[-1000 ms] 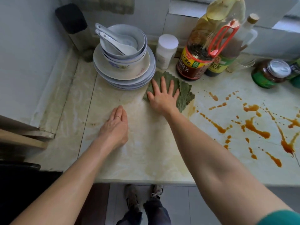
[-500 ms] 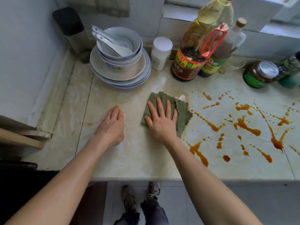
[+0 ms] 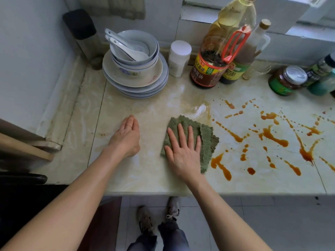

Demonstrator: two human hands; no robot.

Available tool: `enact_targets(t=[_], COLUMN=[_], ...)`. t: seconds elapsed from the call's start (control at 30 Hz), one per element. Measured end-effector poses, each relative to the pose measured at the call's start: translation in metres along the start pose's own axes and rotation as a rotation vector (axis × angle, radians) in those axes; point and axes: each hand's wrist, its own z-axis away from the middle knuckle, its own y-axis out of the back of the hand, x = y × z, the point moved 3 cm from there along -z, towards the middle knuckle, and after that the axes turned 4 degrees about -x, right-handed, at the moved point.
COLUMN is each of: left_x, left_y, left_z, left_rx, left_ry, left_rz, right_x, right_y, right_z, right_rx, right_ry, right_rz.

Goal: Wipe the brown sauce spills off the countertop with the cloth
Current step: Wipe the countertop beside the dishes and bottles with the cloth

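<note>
The green cloth [image 3: 207, 142] lies bunched on the pale countertop [image 3: 154, 178], near the middle of its depth. The person's right hand [image 3: 183, 153] presses flat on it, fingers straight and fanned, so the cloth's near-left part is hidden under the palm. Its ribbed folds stick out at 3 o'clock of the hand.

Just beyond those folds, from 2 to 4 o'clock of the cloth, the brown sauce spills [image 3: 272, 136] run in streaks and drops to the right edge of view, where they are cut off. The nearest streak [image 3: 220, 165] sits just beside the cloth's near-right corner. I cannot tell whether they touch. A shiny wet smear [image 3: 199, 109] lies at 1 o'clock.

At 9 o'clock, apart from the cloth, the left hand [image 3: 126, 138] rests on the bare counter, fingers straight and close together, a thin ring on one. It holds nothing; its palm faces down, out of sight.

At 11 o'clock stands a stack of plates [image 3: 136, 84] with bowls and white spoons [image 3: 126, 49] on top. Beside it is a white jar [image 3: 178, 58]. At 1 o'clock stand a big soy sauce bottle [image 3: 208, 73] with a red handle, its top cut off, and a vinegar bottle [image 3: 241, 64] partly hidden behind it. Further right is a jar with a metal lid [image 3: 286, 80], then blurred bottles [image 3: 324, 77] clipped by the frame. At 6 o'clock, below the counter edge, the person's shoes [image 3: 145, 218] show on the tiled floor.
</note>
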Motion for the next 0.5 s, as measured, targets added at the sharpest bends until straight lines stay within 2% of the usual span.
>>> enact_targets(t=[0.1,0.2,0.3,0.4,0.5], left_x=[-0.001,-0.006,-0.007,-0.006,0.003], left_y=[-0.003,-0.005,-0.004,0.0,0.003], left_z=[-0.002,-0.004,-0.004,-0.003,0.0], left_rx=[0.011,0.011,-0.001,0.01,0.09], left_ry=[-0.002,-0.004,-0.009,-0.008,-0.046], left_rz=[-0.013,0.002,0.025,0.064,0.117], right_x=[-0.027,-0.011,0.023,0.019,-0.015], right_y=[-0.004,-0.006,-0.005,-0.006,-0.008], right_z=[0.031,0.055,0.05,0.047,0.062], right_rx=[0.014,0.009,0.043,0.031,0.019], right_ry=[0.146,0.309,0.208,0.061,0.099], right_rz=[-0.017,0.017,0.027,-0.033,-0.075])
